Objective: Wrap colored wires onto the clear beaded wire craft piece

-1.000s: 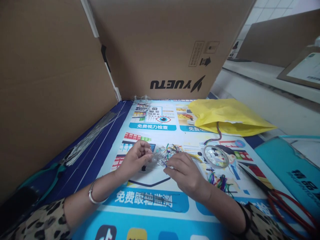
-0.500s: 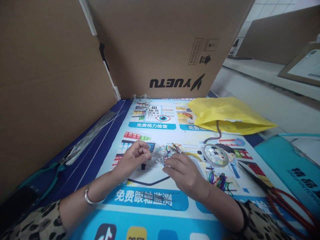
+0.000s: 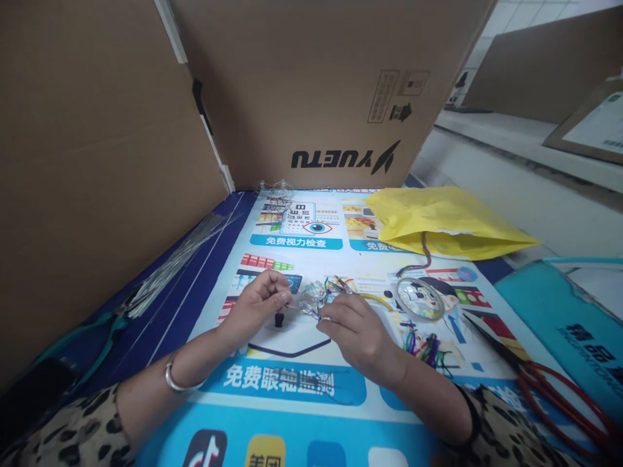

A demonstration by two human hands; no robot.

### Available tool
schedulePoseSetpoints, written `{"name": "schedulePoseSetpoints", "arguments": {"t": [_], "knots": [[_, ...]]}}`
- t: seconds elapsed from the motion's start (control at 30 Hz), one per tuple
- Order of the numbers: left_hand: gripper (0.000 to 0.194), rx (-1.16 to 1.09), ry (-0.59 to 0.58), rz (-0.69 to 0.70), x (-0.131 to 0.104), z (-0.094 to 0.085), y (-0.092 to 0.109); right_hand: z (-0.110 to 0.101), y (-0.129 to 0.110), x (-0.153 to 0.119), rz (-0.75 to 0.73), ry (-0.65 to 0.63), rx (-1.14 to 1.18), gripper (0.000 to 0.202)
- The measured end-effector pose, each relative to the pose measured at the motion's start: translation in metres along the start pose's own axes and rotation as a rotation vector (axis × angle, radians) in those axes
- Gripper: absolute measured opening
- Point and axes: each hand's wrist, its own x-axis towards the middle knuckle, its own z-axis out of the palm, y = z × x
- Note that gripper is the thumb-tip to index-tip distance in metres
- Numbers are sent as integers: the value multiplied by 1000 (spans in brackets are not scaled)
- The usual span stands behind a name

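Observation:
My left hand [image 3: 260, 301] is closed in a pinch, thumb against fingertips, on what looks like the end of a thin wire. Across from it, my right hand [image 3: 360, 334] pinches the near side of a small tangle of silvery wire [image 3: 311, 299]. Its fingers hide part of that tangle. Bits of coloured thread [image 3: 338, 285] show just behind the right fingers, and a yellow curved strip [image 3: 377, 300] sticks out beyond them. Right of that hand lie a clear ring [image 3: 419, 299], like a tape roll, and a pile of cut coloured threads [image 3: 431, 353].
Tall cardboard walls [image 3: 311, 91] stand at the back and left. Teal-handled pliers [image 3: 111, 324] and a bundle of straight wires [image 3: 178, 266] lie left. Red-handled scissors [image 3: 545, 386], a yellow bag [image 3: 448, 217] and a teal box [image 3: 559, 318] are right. More wire pieces [image 3: 277, 194] sit far back.
The view has shifted very slightly. The wire tangle has turned a little between my hands, and its coloured threads sit somewhat differently. Both hands keep their pinch.

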Motion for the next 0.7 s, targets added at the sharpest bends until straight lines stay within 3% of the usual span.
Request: {"name": "schedulePoseSetpoints", "arguments": {"t": [0.7], "knots": [[22,-55,-69,-6,0,1,-1,-3,-3,-1,-30,-76,-39,12]]}}
